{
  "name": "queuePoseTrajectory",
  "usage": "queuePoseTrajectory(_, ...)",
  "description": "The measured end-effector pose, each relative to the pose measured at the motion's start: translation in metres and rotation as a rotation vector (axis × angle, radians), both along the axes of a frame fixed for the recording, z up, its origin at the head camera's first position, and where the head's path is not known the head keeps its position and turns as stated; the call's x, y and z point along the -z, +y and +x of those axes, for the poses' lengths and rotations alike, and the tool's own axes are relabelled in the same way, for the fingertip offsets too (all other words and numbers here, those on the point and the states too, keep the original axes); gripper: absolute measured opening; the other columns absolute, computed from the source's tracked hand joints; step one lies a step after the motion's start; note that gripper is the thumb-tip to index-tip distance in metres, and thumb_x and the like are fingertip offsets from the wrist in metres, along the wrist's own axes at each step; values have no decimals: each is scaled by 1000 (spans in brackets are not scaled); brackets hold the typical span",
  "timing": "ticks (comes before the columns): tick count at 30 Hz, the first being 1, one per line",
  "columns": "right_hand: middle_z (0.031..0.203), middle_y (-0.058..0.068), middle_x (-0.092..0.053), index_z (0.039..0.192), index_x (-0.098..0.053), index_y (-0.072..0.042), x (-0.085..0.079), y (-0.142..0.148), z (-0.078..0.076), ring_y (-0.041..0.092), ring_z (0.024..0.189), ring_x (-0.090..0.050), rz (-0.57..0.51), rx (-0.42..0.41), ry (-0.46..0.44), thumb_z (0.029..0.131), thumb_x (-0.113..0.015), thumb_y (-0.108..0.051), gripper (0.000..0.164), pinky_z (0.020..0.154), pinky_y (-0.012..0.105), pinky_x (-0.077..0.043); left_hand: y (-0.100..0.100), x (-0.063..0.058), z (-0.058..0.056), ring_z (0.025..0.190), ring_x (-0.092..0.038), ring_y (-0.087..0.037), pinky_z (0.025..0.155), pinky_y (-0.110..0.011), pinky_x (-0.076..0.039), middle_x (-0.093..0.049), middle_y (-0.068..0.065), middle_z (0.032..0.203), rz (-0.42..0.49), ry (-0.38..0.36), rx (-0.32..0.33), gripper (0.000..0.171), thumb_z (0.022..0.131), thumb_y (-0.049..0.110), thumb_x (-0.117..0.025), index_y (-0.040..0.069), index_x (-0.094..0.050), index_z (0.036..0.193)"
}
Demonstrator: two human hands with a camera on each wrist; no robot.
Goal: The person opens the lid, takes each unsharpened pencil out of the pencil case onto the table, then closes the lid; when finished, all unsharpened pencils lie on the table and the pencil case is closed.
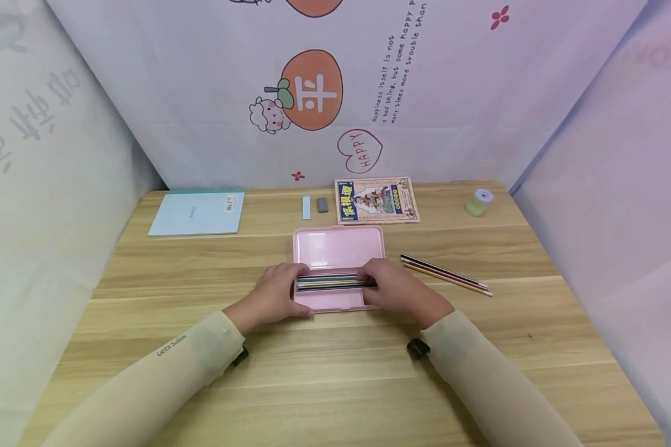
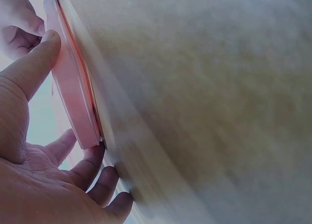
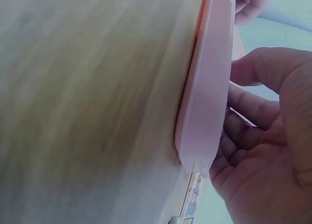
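A pink pencil case [image 1: 341, 247] lies with its lid opened back on the table. Several pencils [image 1: 327, 282] lie side by side in its long compartment. My left hand [image 1: 271, 295] grips the case's left end; in the left wrist view its thumb [image 2: 48, 46] presses the front wall [image 2: 73, 87] while the fingers reach round the corner. At the other end my right hand [image 1: 397, 288] reaches into the case, with curled fingers and thumb around the pencils' right ends. Those ends are hidden under the hand. The right wrist view shows the thumb [image 3: 253, 68] bent over the case's rim.
Right of the case lie several loose pencils [image 1: 446, 274]. Along the back stand a pale blue notebook [image 1: 197, 213], a light blue strip [image 1: 306, 207], a grey eraser [image 1: 322, 205], an illustrated booklet [image 1: 377, 200] and a small green-and-white cylindrical item [image 1: 479, 202]. Printed cloth [image 1: 223, 93] encloses the table.
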State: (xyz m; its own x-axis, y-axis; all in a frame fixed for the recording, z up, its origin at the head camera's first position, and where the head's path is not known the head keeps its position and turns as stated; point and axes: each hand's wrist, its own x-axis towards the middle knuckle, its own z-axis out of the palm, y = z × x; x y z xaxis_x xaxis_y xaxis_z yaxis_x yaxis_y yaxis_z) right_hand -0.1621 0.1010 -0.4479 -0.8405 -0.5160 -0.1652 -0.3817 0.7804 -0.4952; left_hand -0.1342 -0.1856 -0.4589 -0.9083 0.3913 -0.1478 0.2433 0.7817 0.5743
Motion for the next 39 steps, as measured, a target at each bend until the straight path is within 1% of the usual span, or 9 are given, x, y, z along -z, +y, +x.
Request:
queuePoseTrajectory(4, 114, 2, -69, 124, -73, -6, -2, -1, 0, 17, 97, -61, 46, -32, 13, 96, -71, -17, 30, 94, 39, -55, 0, -1, 0, 141, -41, -33, 120, -53, -28, -51, -12, 149, 2, 3, 2, 94, 73, 41, -95, 8, -49, 149)
queuePoseTrajectory(8, 115, 2, -69, 123, -74, -7, -4, -3, 0, 16, 99, -61, 57, -38, 14, 97, -72, -21, 30, 96, 40, -55, 0, -2, -1, 142, -41, -33, 121, -51, -27, -52, -12, 149, 1, 5, 6, 95, 73, 42, -96, 7, -49, 149)
queuePoseTrajectory(12, 104, 0, -70, 114, -76, -9, -3, -7, 1, 17, 93, -61, 50, -51, 40, 96, -75, -21, 22, 91, 39, -55, 0, -3, -1, 142, -41, -33, 121, -50, -27, -52, -13, 150, -2, 8, 11, 95, 73, 42, -95, 7, -50, 149)
queuePoseTrajectory(15, 94, -3, -68, 106, -76, -11, -1, -8, -1, 16, 87, -59, 31, -26, 31, 94, -76, -20, 15, 85, 37, -54, 0, -3, -1, 142, -41, -33, 121, -50, -27, -52, -13, 150, -5, 5, 13, 95, 74, 42, -95, 7, -49, 149)
queuePoseTrajectory(18, 90, -4, -65, 100, -74, -13, 2, -9, -4, 16, 85, -58, 15, -1, 17, 93, -76, -19, 9, 80, 34, -53, 0, -3, -2, 143, -40, -32, 121, -50, -26, -51, -12, 150, -6, -1, 13, 95, 74, 43, -95, 8, -49, 150)
queuePoseTrajectory(22, 86, -4, -63, 95, -71, -15, 6, -10, -6, 16, 82, -57, 7, -6, 11, 93, -75, -17, 6, 75, 33, -52, 0, -3, -2, 144, -39, -33, 122, -50, -25, -50, -12, 151, -6, -9, 12, 96, 74, 43, -95, 8, -48, 150)
queuePoseTrajectory(31, 92, -3, -66, 99, -70, -17, 9, -3, -7, 17, 85, -60, -147, 42, -53, 93, -74, -18, 7, 77, 34, -54, 1, -5, -2, 146, -36, -35, 123, -54, -24, -49, -12, 154, -9, -20, 1, 97, 74, 42, -95, 9, -48, 151)
queuePoseTrajectory(39, 96, 0, -66, 100, -68, -17, 10, 8, -6, 19, 90, -58, -313, 83, -96, 92, -71, -16, 9, 79, 35, -52, 1, -3, -2, 145, -37, -35, 122, -53, -25, -49, -13, 154, -10, -21, -5, 97, 74, 43, -95, 9, -47, 151)
